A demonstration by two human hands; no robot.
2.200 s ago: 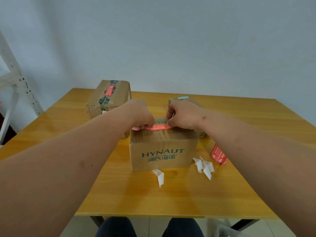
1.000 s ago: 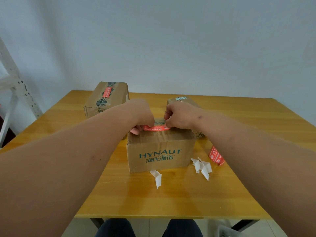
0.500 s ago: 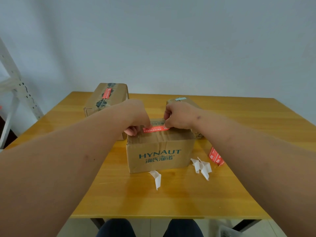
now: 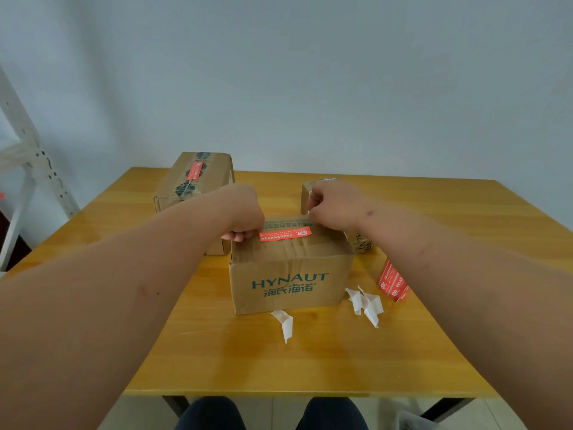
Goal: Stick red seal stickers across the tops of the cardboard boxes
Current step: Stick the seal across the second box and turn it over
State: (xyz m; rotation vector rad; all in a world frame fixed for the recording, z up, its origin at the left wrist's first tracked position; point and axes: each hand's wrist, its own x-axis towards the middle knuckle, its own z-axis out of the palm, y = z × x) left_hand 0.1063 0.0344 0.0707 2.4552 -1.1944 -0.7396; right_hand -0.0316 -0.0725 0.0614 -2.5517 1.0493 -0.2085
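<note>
A cardboard box (image 4: 291, 274) printed HYNAUT stands mid-table. A red seal sticker (image 4: 285, 234) lies flat across its taped top seam. My left hand (image 4: 245, 212) has its fingers curled down on the sticker's left end, at the box's top left edge. My right hand (image 4: 333, 206) is a loose fist over the top's back right, just off the sticker's bare right end; I see nothing in it. A second box (image 4: 201, 187) at the back left carries a red sticker (image 4: 194, 170). A small box (image 4: 361, 243) sits behind my right hand.
A stack of red stickers (image 4: 392, 282) lies right of the box. White backing scraps (image 4: 366, 304) and another white scrap (image 4: 285, 324) lie in front of it on the wooden table (image 4: 310, 361). A white metal rack (image 4: 28, 156) stands at the left.
The sticker now lies flat with its right end uncovered. My right hand has lifted slightly back and right off it. My left hand stays at the left end.
</note>
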